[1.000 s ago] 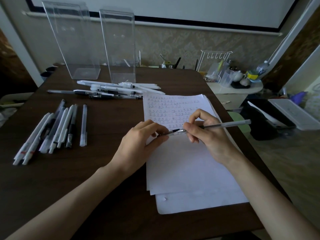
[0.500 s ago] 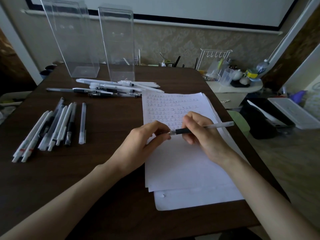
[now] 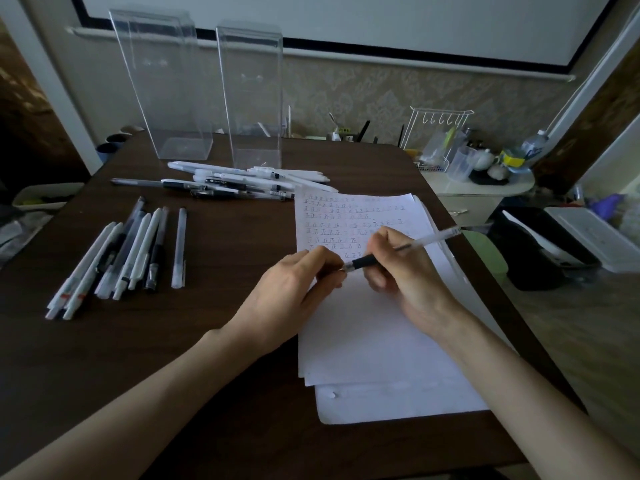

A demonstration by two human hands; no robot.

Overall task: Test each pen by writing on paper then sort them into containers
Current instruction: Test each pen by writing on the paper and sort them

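Two clear containers stand upright at the far edge of the tabletop: the left container and the right container, close together. Just in front of them a loose pile of pens lies crosswise, its right end just beside the top corner of the paper. Near the left edge a row of pens lies side by side, well apart from the hands.

The paper is a stack of white sheets along the right edge, with rows of small marks across the upper part of the top sheet. Both hands meet over its middle. The right hand grips the pen by its black grip, fingers curled round it, and the clear barrel slants up to the right. The left hand pinches the pen's tip end between thumb and forefinger. Those fingers cover the tip, so it may carry a cap.

The tabletop is dark wood. Behind it are a patterned wall and a white screen. A side table with a wire rack stands to the right.
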